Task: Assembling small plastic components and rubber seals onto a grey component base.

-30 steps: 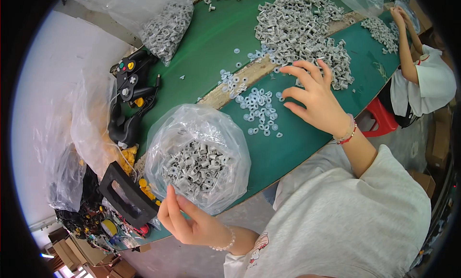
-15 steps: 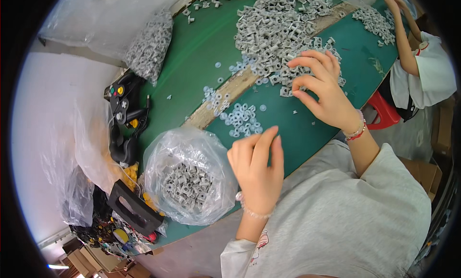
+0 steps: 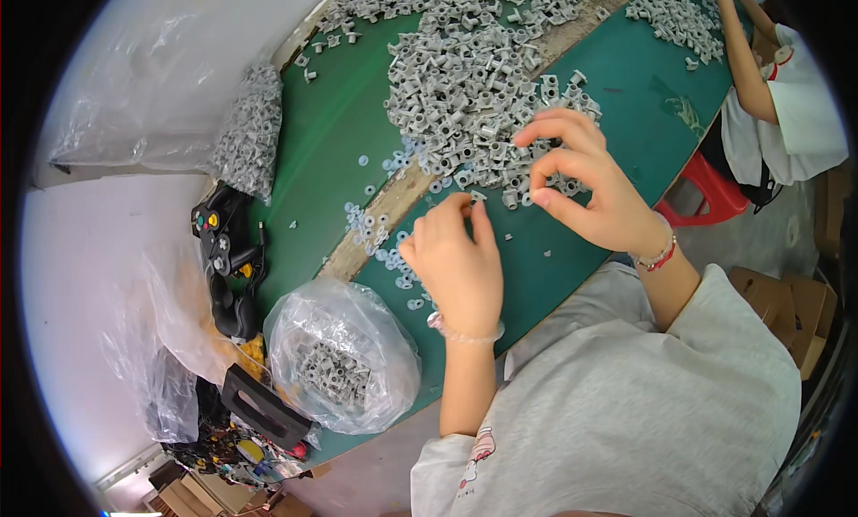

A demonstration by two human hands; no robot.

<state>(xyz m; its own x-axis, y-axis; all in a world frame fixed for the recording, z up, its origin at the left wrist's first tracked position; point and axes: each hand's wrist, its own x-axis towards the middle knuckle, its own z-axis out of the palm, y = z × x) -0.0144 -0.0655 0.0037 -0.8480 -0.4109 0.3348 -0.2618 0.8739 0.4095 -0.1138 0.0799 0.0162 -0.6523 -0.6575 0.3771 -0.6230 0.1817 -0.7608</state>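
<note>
My left hand [image 3: 458, 271] pinches a small grey plastic fitting [image 3: 478, 197] between thumb and index finger, just above the table. To its right, my right hand [image 3: 594, 191] has thumb and index finger closed at their tips, the other fingers curled loosely. Whatever sits in that pinch is too small to make out. Beyond both hands spreads a large pile of the same grey fittings [image 3: 460, 88]. Small translucent bluish rings [image 3: 362, 226] lie scattered beside my left hand, some of them partly hidden by it.
A clear plastic bag [image 3: 393, 338] of grey fittings stands at the near left; another filled bag [image 3: 248, 137] leans farther back. Black game controllers [image 3: 223, 240] lie along the left side. At the far right a co-worker's arm [image 3: 746, 61] reaches over a smaller pile [image 3: 675, 21].
My left hand has moved up the table toward my right hand, and a grey fitting now shows at its fingertips. The view has shifted; my right hand keeps its pinch.
</note>
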